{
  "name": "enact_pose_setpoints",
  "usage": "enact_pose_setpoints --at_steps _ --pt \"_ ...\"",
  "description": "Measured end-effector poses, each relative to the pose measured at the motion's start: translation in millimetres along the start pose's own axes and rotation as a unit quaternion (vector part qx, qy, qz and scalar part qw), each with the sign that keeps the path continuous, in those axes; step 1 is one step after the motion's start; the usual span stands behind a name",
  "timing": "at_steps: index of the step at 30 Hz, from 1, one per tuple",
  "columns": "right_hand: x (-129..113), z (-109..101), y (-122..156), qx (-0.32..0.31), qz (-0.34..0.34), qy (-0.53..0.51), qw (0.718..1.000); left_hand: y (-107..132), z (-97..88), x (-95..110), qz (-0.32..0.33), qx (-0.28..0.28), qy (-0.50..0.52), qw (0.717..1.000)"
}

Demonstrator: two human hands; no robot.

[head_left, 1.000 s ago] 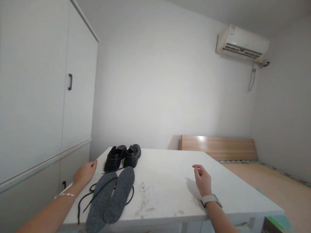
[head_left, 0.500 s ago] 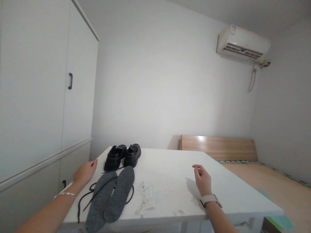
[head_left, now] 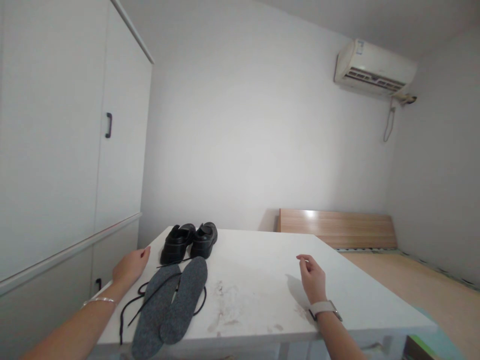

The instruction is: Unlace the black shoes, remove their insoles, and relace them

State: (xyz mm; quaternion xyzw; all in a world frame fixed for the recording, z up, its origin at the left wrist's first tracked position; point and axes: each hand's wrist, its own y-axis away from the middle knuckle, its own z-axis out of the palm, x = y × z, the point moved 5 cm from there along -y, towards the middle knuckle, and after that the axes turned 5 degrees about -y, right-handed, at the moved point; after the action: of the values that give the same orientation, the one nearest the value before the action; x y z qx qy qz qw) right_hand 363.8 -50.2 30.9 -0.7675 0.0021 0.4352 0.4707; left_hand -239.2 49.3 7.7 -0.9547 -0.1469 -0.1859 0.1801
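My left hand [head_left: 129,267] is at the table's left edge with its fingers curled in, and nothing shows in it. Close by on its right, two grey insoles [head_left: 187,295] lie partly overlapped, their near ends jutting over the front edge. Black shoelaces [head_left: 129,303] run loosely across and around them. Just behind stands a pair of black shoes [head_left: 203,241], side by side, heels toward me. Over on the right side of the table, my right hand [head_left: 313,280] is loosely closed, apart from every object, with no item visible in its fingers.
The white table [head_left: 258,255] has smudges near its front edge. A white wardrobe [head_left: 123,140] rises at the left. To the right is a bed with a wooden headboard [head_left: 337,227]. An air conditioner [head_left: 375,67] hangs high on the wall.
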Motion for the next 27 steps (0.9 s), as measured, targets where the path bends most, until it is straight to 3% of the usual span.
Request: enact_pose_setpoints --at_steps 27 --pt "-3.2 -1.0 1.4 0.002 -0.004 0.0 1.0 0.9 -2.0 1.1 -0.002 -0.006 -0.006 1.0"
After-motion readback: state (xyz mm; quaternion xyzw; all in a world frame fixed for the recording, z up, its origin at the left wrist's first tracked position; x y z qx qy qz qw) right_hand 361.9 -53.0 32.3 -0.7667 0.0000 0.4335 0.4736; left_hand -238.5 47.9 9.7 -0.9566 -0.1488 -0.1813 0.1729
